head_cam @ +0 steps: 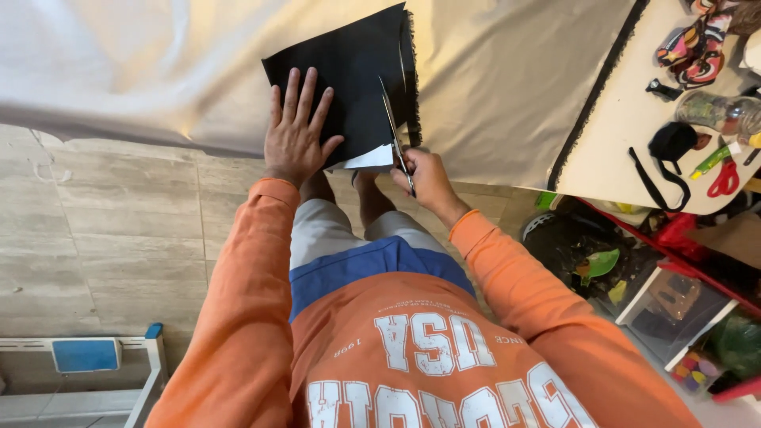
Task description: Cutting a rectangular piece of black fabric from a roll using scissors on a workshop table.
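From the head camera, your left hand (296, 131) lies flat, fingers spread, pressing the black rectangular piece of fabric (349, 75) at the near edge of the table covered in pale grey cloth (507, 87). A white paper sheet (371, 158) peeks out beneath the fabric's near edge. Your right hand (426, 178) is closed around the handles of the steel scissors (394, 131), blades lying up across the fabric. The fabric looks light, limp and prone to shifting, so pin it flat close beside the blades. A black pouch with a strap (670, 147) sits toward the table's right end.
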